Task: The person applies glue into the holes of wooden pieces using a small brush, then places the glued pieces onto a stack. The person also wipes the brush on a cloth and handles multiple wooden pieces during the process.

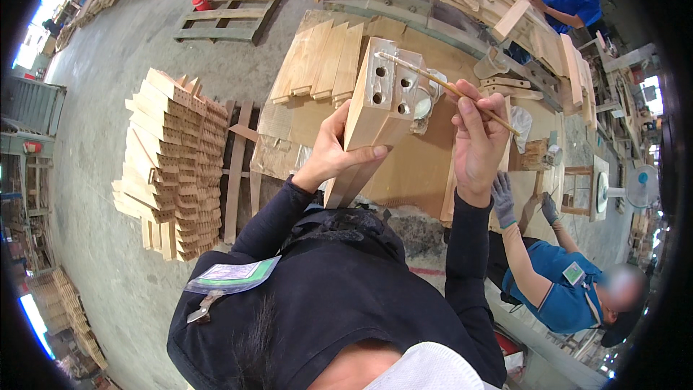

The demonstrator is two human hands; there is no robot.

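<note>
My left hand [336, 152] is closed around a pair of pale wooden bars [364, 130], held side by side and tilted up toward me. Drilled round holes show in their upper ends, which are smeared with wet whitish stuff that looks like glue. Between the thumb and fingers of my right hand [480, 137] is a thin wooden stick [451, 89]; its far tip reaches over the end of the left bar, near a hole. Just behind the bars stands a white-smeared container [427, 101], partly hidden. More flat wooden pieces [317, 58] lie on the cardboard-covered worktop [411, 180].
A tall stack of drilled wooden bars [177, 166] stands at the left. Farther back are a pallet [234, 14] and a red jug [201, 1]. At the right a co-worker in gloves [556, 274] works close by; another person in blue [574, 1] is beyond the bench.
</note>
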